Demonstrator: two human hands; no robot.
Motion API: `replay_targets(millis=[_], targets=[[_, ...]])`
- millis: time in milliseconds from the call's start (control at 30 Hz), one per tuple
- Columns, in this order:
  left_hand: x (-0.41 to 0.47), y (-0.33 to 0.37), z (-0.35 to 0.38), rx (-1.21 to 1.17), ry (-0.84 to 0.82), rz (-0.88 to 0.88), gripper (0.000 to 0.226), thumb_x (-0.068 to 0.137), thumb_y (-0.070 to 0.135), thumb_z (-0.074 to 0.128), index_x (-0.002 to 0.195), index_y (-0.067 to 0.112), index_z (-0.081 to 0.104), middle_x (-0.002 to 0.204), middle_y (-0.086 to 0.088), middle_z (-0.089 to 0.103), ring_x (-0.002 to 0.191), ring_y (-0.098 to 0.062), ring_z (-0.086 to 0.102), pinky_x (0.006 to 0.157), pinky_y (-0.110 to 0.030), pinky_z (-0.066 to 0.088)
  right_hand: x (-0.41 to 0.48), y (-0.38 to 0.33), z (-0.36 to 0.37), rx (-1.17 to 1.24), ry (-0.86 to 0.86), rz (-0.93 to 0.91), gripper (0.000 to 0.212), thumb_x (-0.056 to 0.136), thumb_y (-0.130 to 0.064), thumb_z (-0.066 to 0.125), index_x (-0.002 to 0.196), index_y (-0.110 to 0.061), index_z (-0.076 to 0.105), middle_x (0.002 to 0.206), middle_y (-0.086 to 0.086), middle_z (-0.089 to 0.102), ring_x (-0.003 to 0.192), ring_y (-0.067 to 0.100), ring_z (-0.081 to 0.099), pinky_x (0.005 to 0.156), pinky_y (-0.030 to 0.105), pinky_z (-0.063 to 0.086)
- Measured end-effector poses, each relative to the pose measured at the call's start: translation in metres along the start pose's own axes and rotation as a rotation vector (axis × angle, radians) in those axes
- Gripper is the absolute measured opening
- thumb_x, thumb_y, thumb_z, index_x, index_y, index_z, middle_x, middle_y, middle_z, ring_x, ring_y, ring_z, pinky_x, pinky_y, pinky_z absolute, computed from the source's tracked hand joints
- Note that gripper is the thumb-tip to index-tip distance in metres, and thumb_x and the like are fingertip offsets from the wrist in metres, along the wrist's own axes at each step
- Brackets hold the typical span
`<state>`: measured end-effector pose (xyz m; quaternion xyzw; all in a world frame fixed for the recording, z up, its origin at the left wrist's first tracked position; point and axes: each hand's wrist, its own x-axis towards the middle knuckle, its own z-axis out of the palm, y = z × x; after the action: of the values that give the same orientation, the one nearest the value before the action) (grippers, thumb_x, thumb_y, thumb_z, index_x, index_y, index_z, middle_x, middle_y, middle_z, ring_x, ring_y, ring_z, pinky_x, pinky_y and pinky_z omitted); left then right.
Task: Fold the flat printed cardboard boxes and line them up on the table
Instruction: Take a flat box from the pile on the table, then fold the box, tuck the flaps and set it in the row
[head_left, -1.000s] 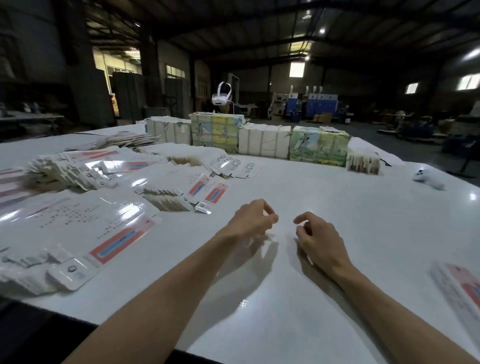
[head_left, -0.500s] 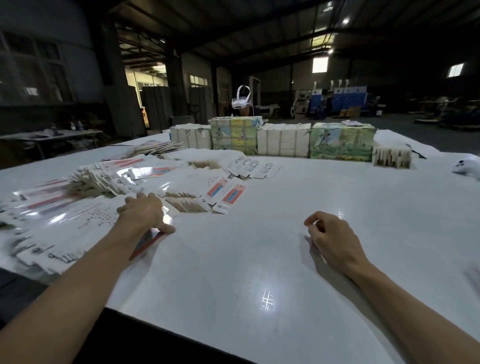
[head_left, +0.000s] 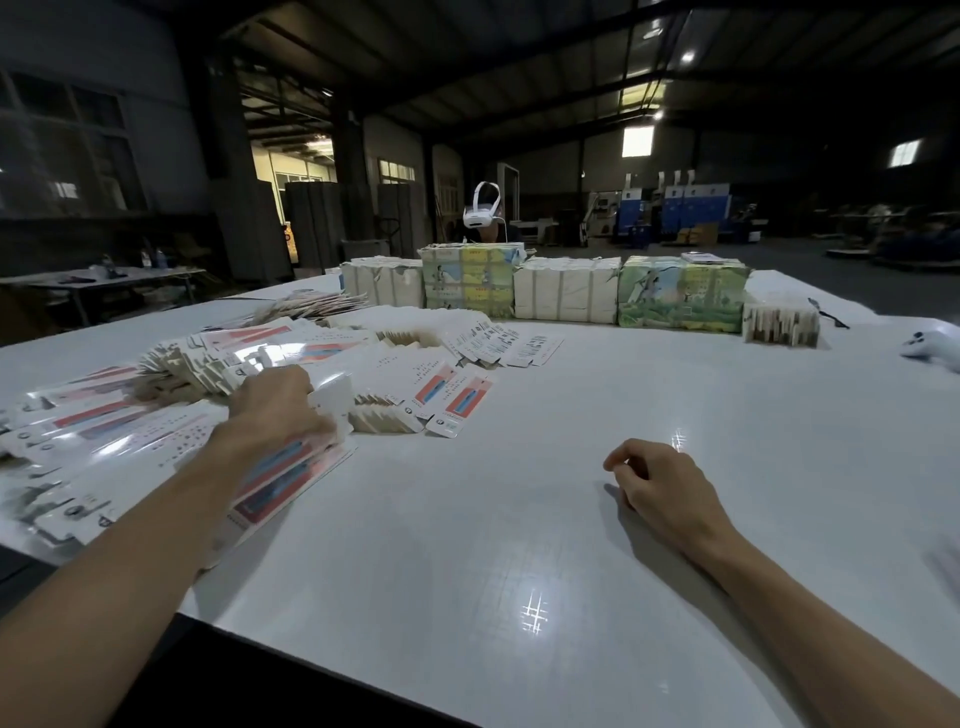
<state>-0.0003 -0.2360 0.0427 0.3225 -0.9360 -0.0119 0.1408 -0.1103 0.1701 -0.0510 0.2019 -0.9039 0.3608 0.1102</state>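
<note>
Many flat printed cardboard boxes (head_left: 156, 415), white with red and blue panels, lie spread in loose piles over the left part of the white table (head_left: 519, 519). My left hand (head_left: 275, 410) reaches into the near pile and grips one flat box (head_left: 280, 475) at its far end; the box looks blurred and juts toward the table's front edge. My right hand (head_left: 660, 483) rests on bare table to the right, fingers loosely curled, holding nothing.
Wrapped bundles (head_left: 680, 293) stand in a row along the far side, with a small stack of folded cartons (head_left: 779, 325) at their right end. A white controller (head_left: 930, 345) lies far right. A person wearing a white headset (head_left: 483, 215) sits behind the bundles.
My left hand has moved from the table's middle leftward into the pile and taken hold of a flat box. My right hand has stayed where it was.
</note>
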Motion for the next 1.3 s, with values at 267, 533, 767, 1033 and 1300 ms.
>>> replay_targets(millis=[267, 533, 767, 1033, 1300], targets=[[-0.009, 0.087, -0.032, -0.757, -0.369, 0.252, 0.037, 0.095, 0.045, 0.073, 0.105, 0.009, 0.072, 0.078, -0.005, 0.079, 0.064, -0.023, 0.078, 0.052, -0.028, 0.058, 0.002, 0.001, -0.001, 0.179, 0.046, 0.0, 0.024, 0.098, -0.012, 0.054, 0.092, -0.026, 0.072, 0.066, -0.005, 0.067, 0.06, 0.007, 0.061, 0.063, 0.027, 0.051], [-0.074, 0.222, 0.036, -1.194, -1.127, 0.244, 0.04, 0.106, 0.044, 0.055, 0.116, 0.007, 0.068, 0.087, -0.007, 0.078, 0.07, -0.019, 0.074, 0.065, -0.03, 0.061, 0.006, 0.002, -0.013, 0.428, 0.314, -0.052, 0.021, 0.105, -0.008, 0.054, 0.121, -0.016, 0.065, 0.088, 0.005, 0.068, 0.077, 0.014, 0.064, 0.07, 0.022, 0.053], [-0.116, 0.262, 0.073, -1.522, -1.042, 0.172, 0.072, 0.105, 0.07, 0.032, 0.076, 0.019, 0.075, 0.073, -0.01, 0.069, 0.057, -0.022, 0.069, 0.059, -0.029, 0.059, 0.005, 0.01, -0.02, 0.343, 0.264, -0.082, 0.023, 0.108, -0.024, 0.054, 0.132, -0.025, 0.056, 0.125, 0.0, 0.052, 0.108, 0.017, 0.067, 0.076, 0.034, 0.065], [-0.115, 0.251, 0.074, -1.633, -0.853, 0.15, 0.048, 0.111, 0.045, 0.038, 0.082, 0.014, 0.061, 0.061, -0.007, 0.064, 0.047, -0.018, 0.064, 0.05, -0.023, 0.056, 0.007, 0.008, -0.019, 0.191, 0.156, -0.138, 0.029, 0.107, -0.031, 0.055, 0.13, -0.019, 0.069, 0.128, -0.008, 0.056, 0.118, 0.006, 0.059, 0.08, 0.012, 0.055], [-0.114, 0.249, 0.074, -1.591, -0.889, 0.217, 0.066, 0.109, 0.054, 0.037, 0.062, 0.022, 0.071, 0.07, -0.01, 0.067, 0.053, -0.021, 0.067, 0.054, -0.026, 0.056, 0.011, 0.007, -0.028, 0.342, 0.136, -0.073, 0.014, 0.104, -0.022, 0.065, 0.109, -0.01, 0.07, 0.128, 0.002, 0.062, 0.094, 0.016, 0.072, 0.064, 0.025, 0.058]])
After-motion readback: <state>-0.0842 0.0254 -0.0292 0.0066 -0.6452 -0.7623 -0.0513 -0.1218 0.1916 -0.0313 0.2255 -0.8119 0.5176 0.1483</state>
